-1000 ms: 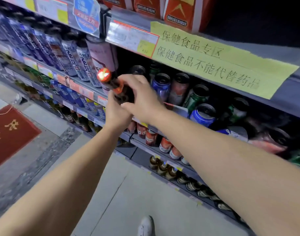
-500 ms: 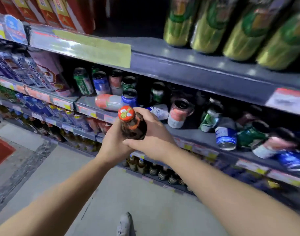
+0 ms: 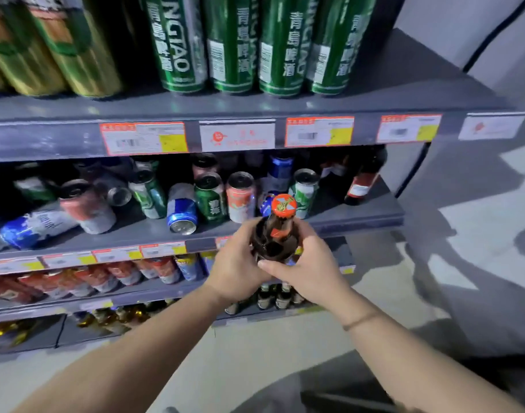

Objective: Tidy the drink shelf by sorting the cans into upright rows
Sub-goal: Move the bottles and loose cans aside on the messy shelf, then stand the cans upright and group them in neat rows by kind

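Gripping a dark glass bottle [image 3: 274,238] from both sides, the left hand [image 3: 235,268] and the right hand [image 3: 307,271] have their fingers curled round its body and hold it upright in front of the shelving, level with the front edge of the middle shelf [image 3: 359,217]. The bottle carries an orange cap [image 3: 283,206] that faces the camera. A thin band [image 3: 361,320] sits on the right wrist. Behind the hands, the middle shelf holds the unsorted cans: a green can [image 3: 210,198], a red-and-white can [image 3: 241,196] and a green-and-white can [image 3: 304,192] stand upright just beyond the cap, while a blue can [image 3: 181,211] lies tipped with its end towards the edge and a pink can [image 3: 86,205] and a blue-and-white can [image 3: 34,226] lie on their sides further left. A second dark bottle [image 3: 364,178] stands upright at the right end of this shelf. Price labels [image 3: 143,138] line the shelf edge above. On the top shelf, tall green cans [image 3: 235,43] stand upright in a row, with gold-and-green cans [image 3: 55,46] to their left
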